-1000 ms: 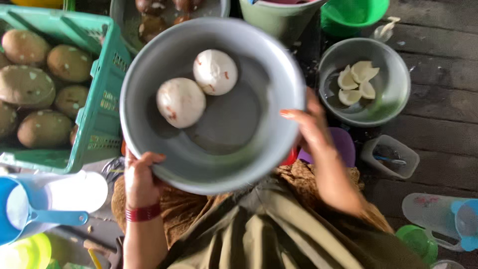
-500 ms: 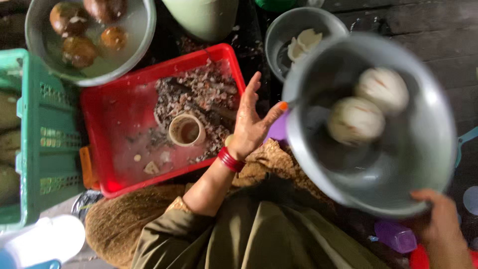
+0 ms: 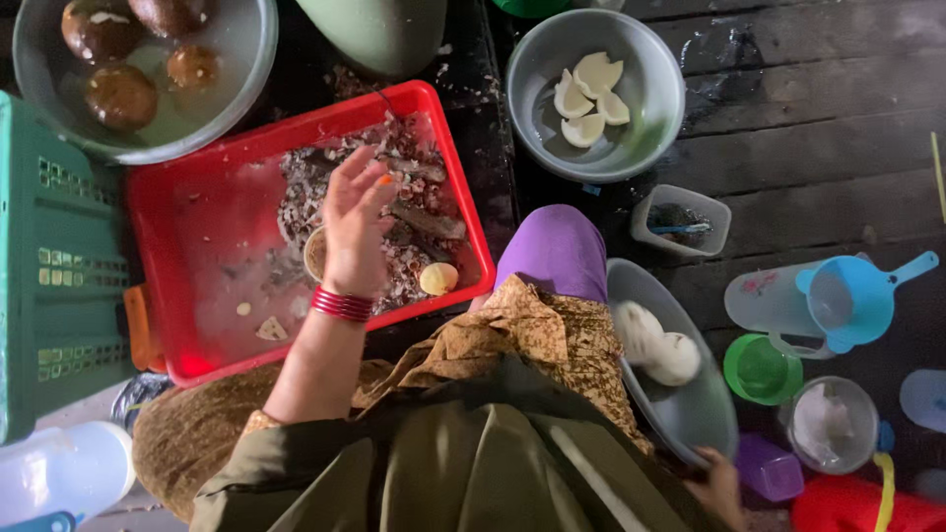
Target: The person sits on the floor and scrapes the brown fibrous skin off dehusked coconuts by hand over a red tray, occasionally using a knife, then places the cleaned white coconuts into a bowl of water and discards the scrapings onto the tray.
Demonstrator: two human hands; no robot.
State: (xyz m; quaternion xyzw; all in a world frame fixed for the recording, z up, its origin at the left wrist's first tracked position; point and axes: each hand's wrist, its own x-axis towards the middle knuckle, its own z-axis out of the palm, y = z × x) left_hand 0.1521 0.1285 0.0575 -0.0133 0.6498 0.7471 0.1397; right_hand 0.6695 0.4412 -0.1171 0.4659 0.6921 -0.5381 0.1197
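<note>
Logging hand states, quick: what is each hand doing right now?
Left hand: open, fingers spread over the red plastic tray of shell scraps.
Right hand: closed on the rim of the grey metal bowl.

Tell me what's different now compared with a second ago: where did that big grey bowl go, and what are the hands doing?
The grey bowl with two white peeled pieces went from both hands in front to the person's right side, lower down. The right hand alone grips its rim. The left hand let go and reached over the red tray of peelings. The white pieces stayed in the bowl.
</note>
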